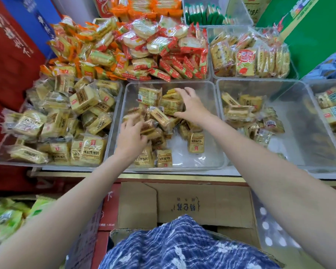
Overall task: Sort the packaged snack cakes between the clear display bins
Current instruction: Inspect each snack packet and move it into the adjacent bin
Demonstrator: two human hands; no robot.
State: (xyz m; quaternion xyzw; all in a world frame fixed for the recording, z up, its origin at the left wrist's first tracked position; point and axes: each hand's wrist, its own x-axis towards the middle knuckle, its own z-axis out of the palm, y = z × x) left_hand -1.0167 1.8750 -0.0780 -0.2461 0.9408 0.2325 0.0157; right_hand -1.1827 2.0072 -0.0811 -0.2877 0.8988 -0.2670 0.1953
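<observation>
Both hands in the middle clear bin (211, 88) over yellow snack cakes (196, 145): left hand (131, 135) grips several packs, right hand (192, 105) spread open above the pile.

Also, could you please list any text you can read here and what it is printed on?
"海玉烤馍片": on the yellow snack packets.
"特仑苏": upside down on the cardboard box.
"1.25L": on the red carton, tiny, uncertain.
Lettering on the red bag and the red-edged wrappers: too blurred to read.
</observation>
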